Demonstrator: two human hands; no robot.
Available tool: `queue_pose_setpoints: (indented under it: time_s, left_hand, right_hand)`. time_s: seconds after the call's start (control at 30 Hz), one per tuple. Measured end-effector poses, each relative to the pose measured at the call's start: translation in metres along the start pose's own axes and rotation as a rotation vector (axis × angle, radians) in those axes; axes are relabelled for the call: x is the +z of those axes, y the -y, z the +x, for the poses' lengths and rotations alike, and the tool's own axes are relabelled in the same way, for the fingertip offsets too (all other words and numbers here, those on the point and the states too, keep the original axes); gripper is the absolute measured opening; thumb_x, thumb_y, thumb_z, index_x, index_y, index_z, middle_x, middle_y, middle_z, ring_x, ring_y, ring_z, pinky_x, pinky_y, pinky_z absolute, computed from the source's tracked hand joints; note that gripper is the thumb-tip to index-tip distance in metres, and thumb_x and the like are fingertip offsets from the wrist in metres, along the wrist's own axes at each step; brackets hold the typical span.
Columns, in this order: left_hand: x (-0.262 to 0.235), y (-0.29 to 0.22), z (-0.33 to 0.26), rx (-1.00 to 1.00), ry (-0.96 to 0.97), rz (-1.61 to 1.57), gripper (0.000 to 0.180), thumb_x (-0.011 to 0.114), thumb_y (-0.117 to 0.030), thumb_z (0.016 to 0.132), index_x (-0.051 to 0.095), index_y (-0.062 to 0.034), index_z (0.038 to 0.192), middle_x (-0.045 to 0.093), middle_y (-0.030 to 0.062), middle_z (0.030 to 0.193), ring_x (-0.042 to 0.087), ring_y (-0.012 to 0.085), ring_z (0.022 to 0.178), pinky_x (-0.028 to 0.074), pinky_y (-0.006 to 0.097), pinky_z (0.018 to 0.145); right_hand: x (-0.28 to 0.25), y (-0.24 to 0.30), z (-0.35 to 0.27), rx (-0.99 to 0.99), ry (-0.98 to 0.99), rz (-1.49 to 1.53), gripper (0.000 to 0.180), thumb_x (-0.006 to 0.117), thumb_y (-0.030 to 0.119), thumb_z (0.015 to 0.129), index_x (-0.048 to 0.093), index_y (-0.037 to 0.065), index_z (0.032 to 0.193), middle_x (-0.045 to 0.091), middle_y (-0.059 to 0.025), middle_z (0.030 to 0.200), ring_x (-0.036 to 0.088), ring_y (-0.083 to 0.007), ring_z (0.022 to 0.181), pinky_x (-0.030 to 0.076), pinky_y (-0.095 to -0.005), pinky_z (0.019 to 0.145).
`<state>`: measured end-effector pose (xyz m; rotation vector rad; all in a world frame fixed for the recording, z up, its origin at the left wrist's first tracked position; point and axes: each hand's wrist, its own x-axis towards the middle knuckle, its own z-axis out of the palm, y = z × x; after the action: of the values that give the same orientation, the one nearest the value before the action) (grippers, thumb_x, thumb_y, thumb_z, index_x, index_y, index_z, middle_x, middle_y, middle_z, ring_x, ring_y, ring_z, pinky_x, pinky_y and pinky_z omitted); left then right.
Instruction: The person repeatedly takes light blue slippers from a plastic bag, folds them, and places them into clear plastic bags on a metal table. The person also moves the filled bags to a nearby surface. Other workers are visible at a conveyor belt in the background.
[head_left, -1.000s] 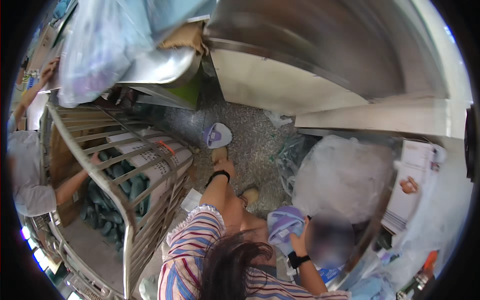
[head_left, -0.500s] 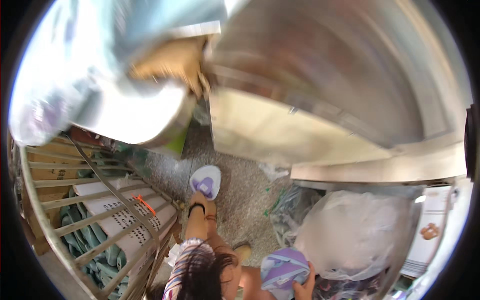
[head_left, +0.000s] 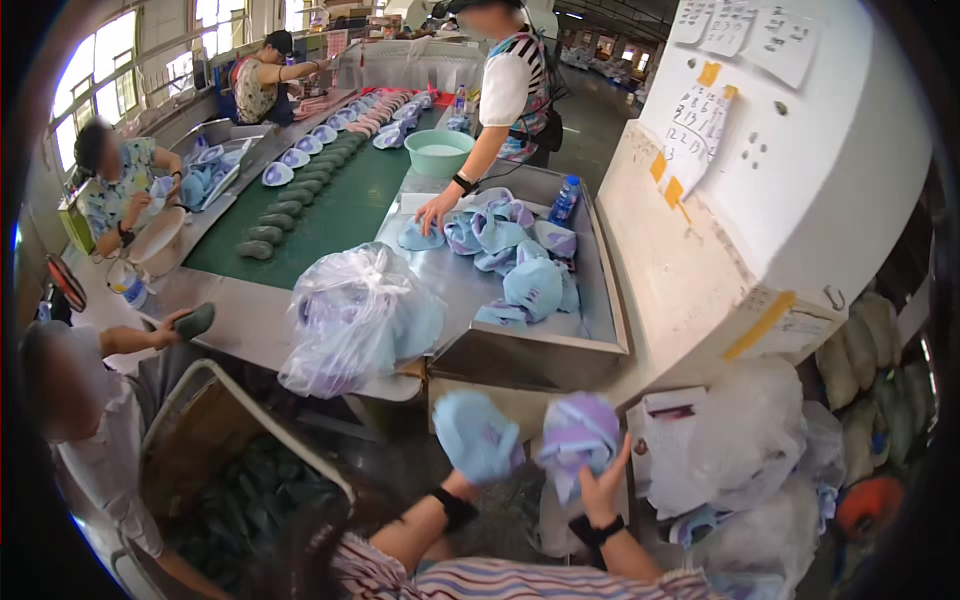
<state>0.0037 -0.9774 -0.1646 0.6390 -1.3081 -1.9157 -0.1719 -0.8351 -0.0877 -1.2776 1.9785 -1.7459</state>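
- The person's left hand (head_left: 462,486) grasps a blue upper (head_left: 478,437); its fingers are mostly hidden behind the piece, which is blurred.
- The right hand (head_left: 603,492) grasps a purple upper (head_left: 580,435), digits showing in front of it and at its right edge.
- The two uppers are held up just beside each other, a narrow gap between them, on the near side of the steel tray (head_left: 530,365).
- A pile (head_left: 530,285) of similar uppers and a blue bottle (head_left: 565,202) are in the tray.
- A co-worker's hand (head_left: 434,211) touches another upper (head_left: 420,236) beside the pile.
- A clear bag (head_left: 365,315) of uppers lies left of the tray.
- At lower left, a cart (head_left: 195,430) holds dark lasts (head_left: 255,500).
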Motion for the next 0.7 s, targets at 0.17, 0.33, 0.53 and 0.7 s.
queue_pose_setpoints:
  time_s: [0.17, 0.33, 0.53, 0.7]
  left_hand:
    - [-0.001, -0.175, -0.039, -0.067, 0.014, -0.441, 0.036, 0.054, -0.028, 0.092, 0.048, -0.0166, 0.125, 0.058, 0.0021, 0.110, 0.059, 0.0140, 0.094, 0.047, 0.023, 0.061]
    - [-0.028, -0.226, -0.048, -0.094, 0.244, -0.520, 0.041, 0.051, -0.030, 0.094, 0.045, -0.0135, 0.131, 0.055, 0.0050, 0.122, 0.056, 0.0191, 0.106, 0.050, 0.032, 0.070]
    - [-0.086, -0.220, -0.016, -0.167, 0.345, -0.677, 0.047, 0.042, -0.044, 0.095, 0.049, -0.0103, 0.127, 0.056, 0.0093, 0.123, 0.059, 0.0247, 0.098, 0.050, 0.040, 0.075]
    - [-0.124, -0.254, 0.034, -0.139, 0.092, -0.491, 0.050, 0.047, -0.036, 0.095, 0.043, -0.0043, 0.133, 0.053, 0.0103, 0.129, 0.054, 0.0252, 0.114, 0.047, 0.038, 0.093]
  right_hand:
    - [0.037, 0.108, 0.068, -0.221, -0.016, 0.400, 0.083, 0.066, 0.006, 0.079, 0.016, 0.002, 0.144, 0.047, -0.0185, 0.125, 0.052, -0.0249, 0.110, 0.040, -0.0340, 0.095]
    - [0.068, 0.138, 0.112, -0.693, -0.124, 0.319, 0.056, 0.066, 0.009, 0.080, 0.037, 0.000, 0.126, 0.056, -0.0149, 0.111, 0.055, -0.0245, 0.104, 0.042, -0.0341, 0.091]
    - [0.121, 0.186, 0.180, -0.792, 0.119, 0.321, 0.019, 0.065, 0.008, 0.080, 0.056, 0.005, 0.097, 0.065, -0.0139, 0.105, 0.059, -0.0267, 0.106, 0.046, -0.0359, 0.086]
    - [0.190, 0.192, 0.243, -1.408, 0.577, 0.128, 0.025, 0.070, 0.012, 0.074, 0.050, 0.010, 0.090, 0.064, -0.0083, 0.112, 0.055, -0.0308, 0.114, 0.046, -0.0391, 0.087]
